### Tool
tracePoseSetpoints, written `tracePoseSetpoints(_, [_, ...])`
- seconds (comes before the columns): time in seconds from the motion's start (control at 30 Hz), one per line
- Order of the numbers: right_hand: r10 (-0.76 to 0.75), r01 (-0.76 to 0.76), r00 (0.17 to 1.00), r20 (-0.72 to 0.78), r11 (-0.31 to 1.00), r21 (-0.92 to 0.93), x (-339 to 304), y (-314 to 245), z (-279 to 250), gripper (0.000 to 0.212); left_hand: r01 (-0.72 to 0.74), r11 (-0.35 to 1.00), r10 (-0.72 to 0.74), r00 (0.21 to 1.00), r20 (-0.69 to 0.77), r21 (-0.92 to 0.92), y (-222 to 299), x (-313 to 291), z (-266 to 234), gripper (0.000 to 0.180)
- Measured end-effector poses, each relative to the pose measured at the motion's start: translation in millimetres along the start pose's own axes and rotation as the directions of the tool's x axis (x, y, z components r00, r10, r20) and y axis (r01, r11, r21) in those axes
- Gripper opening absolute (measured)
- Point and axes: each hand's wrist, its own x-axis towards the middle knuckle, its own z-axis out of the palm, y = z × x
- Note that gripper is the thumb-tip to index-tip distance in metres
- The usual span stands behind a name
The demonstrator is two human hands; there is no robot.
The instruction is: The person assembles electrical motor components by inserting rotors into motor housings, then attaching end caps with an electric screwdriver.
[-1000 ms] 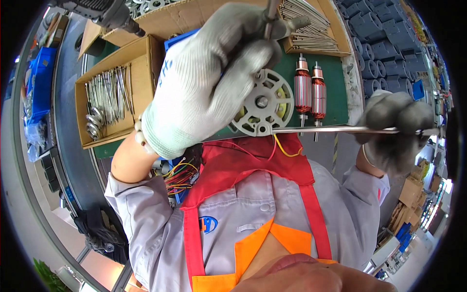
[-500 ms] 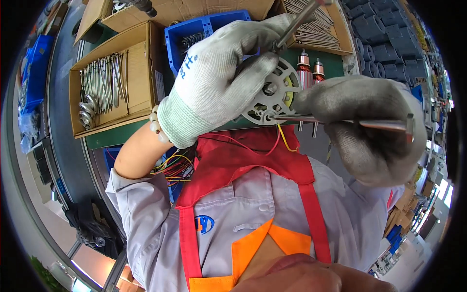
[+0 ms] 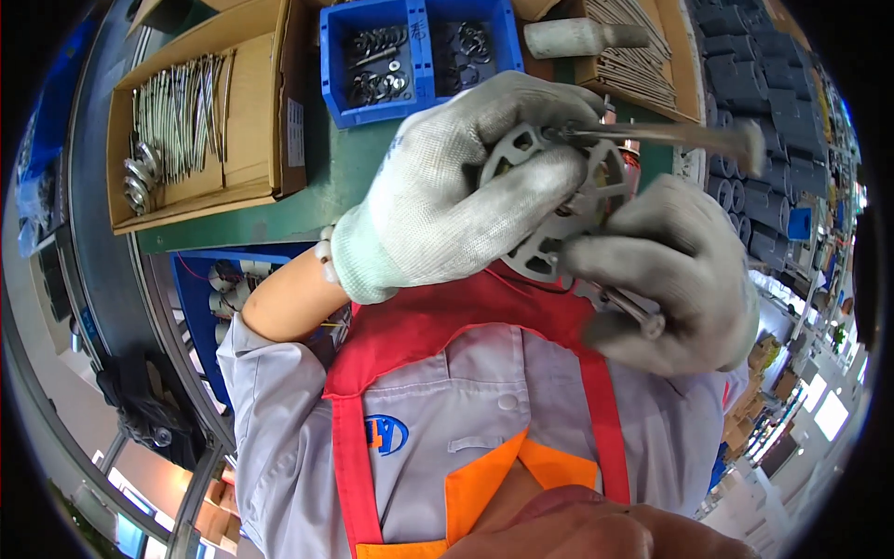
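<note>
Lying loose: thin metal rods (image 3: 177, 121) in a cardboard box (image 3: 253, 140), well left of the grey round cover (image 3: 549, 231).
Left hand (image 3: 475, 196): wrapped over the cover's left side, thumb across its face, fingers closed on it.
Lower rod (image 3: 641, 309): at the cover's lower right; whether its tip has entered is hidden.
Upper rod (image 3: 675, 138): at the cover's top edge, its blurred far end projecting rightward, so seemingly not fully seated.
Right hand (image 3: 694, 270): just right of the cover, fingers curled, lower rod held between forefinger and thumb.
</note>
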Motion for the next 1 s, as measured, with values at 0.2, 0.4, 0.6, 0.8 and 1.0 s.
tracePoseSetpoints(0.2, [0.208, -0.187, 0.977, -0.053, 0.944, 0.272, -31, 5, -3, 0.051, 0.042, 0.999, -0.039, 0.995, -0.09, 0.031, -1, -6, 7, 0.019])
tracePoseSetpoints(0.4, [-0.005, 0.004, 1.0, -0.012, 0.998, -0.066, 4, -7, 4, 0.036, 0.15, 0.982, -0.162, 0.981, 0.107, 0.113, 9, -3, -7, 0.028])
tracePoseSetpoints(0.6, [-0.128, 0.119, 0.989, -0.079, 0.987, -0.112, -1, 13, 19, 0.033, 0.193, 0.958, -0.201, 0.979, 0.017, 0.214, 24, -8, -6, 0.024])
tracePoseSetpoints(0.8, [-0.134, 0.127, 0.985, -0.107, 0.99, -0.064, -10, 15, 10, 0.037, 0.008, 0.928, -0.042, 0.996, 0.085, 0.374, 18, -2, -7, 0.02])
tracePoseSetpoints(1.0, [-0.158, 0.152, 0.98, -0.12, 0.987, -0.058, -9, 18, 14, 0.036, 0.16, 0.951, -0.186, 0.98, 0.077, 0.264, 21, -2, -9, 0.026])
